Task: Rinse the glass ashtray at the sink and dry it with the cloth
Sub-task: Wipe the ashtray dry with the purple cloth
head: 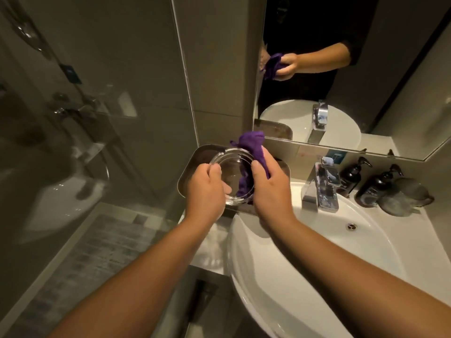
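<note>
A round clear glass ashtray [233,170] is held in the air, tilted toward me, above a metal tray and left of the white sink [305,259]. My left hand [206,189] grips its left rim, fingers curled over the edge. My right hand [271,189] holds a purple cloth [252,145] against the ashtray's right rim. Part of the cloth lies inside the glass and the rest sticks up above my fingers.
A metal tray [195,159] sits on the counter under the ashtray. The chrome tap [322,191] stands at the basin's back, with two dark pump bottles [373,189] and a glass jug [405,198] to its right. A mirror [341,69] is behind, a shower screen [85,118] on the left.
</note>
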`<state>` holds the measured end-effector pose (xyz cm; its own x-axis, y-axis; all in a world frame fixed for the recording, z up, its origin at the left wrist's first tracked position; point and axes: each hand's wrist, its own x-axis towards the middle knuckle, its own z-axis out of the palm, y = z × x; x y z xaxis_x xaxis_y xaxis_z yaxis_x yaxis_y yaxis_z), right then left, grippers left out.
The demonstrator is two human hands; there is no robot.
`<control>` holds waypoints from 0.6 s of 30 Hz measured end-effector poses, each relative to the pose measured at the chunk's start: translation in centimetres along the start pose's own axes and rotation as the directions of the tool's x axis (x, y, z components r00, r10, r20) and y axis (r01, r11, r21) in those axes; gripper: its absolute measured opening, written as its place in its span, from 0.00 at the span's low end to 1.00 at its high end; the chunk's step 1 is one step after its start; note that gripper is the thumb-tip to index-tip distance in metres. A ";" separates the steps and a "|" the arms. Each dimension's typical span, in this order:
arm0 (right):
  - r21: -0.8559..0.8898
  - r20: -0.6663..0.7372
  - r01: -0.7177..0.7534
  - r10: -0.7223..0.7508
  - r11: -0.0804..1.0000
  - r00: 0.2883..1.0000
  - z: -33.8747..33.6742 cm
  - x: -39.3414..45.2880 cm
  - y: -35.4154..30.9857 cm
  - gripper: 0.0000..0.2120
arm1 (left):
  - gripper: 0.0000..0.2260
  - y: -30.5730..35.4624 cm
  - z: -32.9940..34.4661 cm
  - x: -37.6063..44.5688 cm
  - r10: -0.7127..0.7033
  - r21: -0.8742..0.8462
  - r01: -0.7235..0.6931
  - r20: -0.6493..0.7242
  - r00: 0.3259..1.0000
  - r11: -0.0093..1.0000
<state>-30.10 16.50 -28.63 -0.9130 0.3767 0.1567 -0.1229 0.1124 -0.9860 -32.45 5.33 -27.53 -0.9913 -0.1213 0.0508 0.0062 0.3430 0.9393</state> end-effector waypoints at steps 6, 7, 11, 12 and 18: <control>-0.005 -0.137 -0.068 0.067 0.998 0.988 1.1 -0.9 0.8 0.18 | 0.09 -0.9 2.5 -1.9 -0.238 -0.293 0.217 -0.038 0.971 0.931; -0.037 -0.090 -0.058 0.055 0.998 0.994 0.6 -0.4 1.0 0.18 | 0.08 -1.1 2.2 -1.7 -0.226 -0.254 0.222 0.012 0.974 0.941; -0.110 0.092 0.049 -0.039 0.993 0.995 -2.5 2.2 -1.2 0.18 | 0.07 0.3 0.2 0.4 -0.108 -0.136 0.148 0.267 0.958 0.980; -0.142 0.167 0.076 -0.052 0.987 0.985 -3.3 3.0 -2.1 0.18 | 0.07 1.1 -0.4 1.0 -0.085 -0.095 0.122 0.323 0.942 0.988; -0.372 0.589 0.191 0.073 0.908 0.805 -5.7 6.2 -6.1 0.18 | 0.11 3.7 -2.3 2.5 0.022 0.157 -0.121 0.521 0.853 0.980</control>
<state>-32.81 23.35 -21.35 -0.9728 -0.2307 0.0213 -0.1410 0.5165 -0.8446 -34.59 4.15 -23.11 -0.9142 0.3893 -0.1131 0.1051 0.4969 0.8614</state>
